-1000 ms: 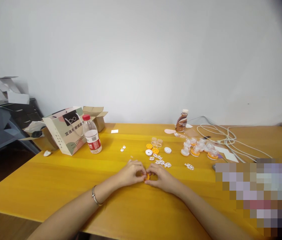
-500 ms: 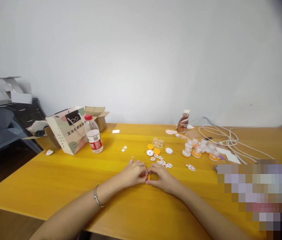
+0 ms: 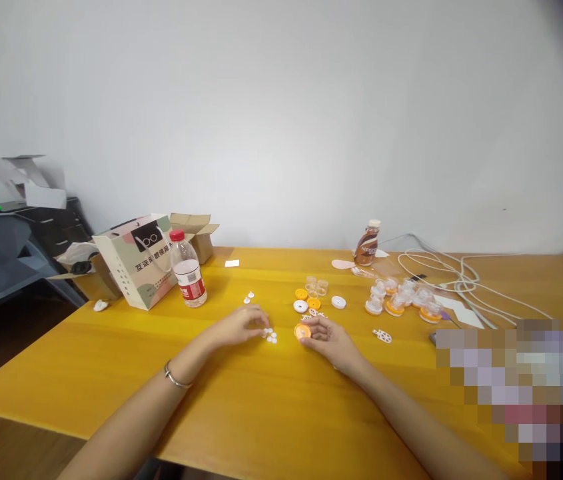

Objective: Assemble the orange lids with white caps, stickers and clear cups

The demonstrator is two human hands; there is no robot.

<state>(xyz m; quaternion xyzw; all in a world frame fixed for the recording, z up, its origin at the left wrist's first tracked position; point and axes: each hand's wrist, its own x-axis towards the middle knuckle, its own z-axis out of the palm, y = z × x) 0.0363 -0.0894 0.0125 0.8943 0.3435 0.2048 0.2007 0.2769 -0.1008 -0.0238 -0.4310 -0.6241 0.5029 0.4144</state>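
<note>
My right hand (image 3: 328, 340) grips an orange disc (image 3: 302, 331) by its edge, raised and tilted so its face shows. Close by on the left, several small white round pieces (image 3: 272, 338) lie on the table. My left hand (image 3: 246, 325) is over them, its thumb and fingertips drawn together at the nearest piece; whether one is pinched is too small to tell. Beyond my right hand are white slotted pieces (image 3: 317, 313), partly hidden by its fingers. Orange rings (image 3: 314, 303), white rings (image 3: 300, 306) and clear cups (image 3: 317, 287) stand farther back.
A water bottle (image 3: 190, 273), paper bag (image 3: 136, 267) and cardboard box (image 3: 200, 240) stand at the left. Assembled clear-topped discs (image 3: 395, 305), a brown drink bottle (image 3: 367, 245) and white cables (image 3: 466, 277) occupy the right. A blurred-out person (image 3: 526, 380) is at the right edge.
My hands have moved apart from around the orange disc. The right hand has lifted it into view; the left hand has moved left, uncovering the small white round pieces.
</note>
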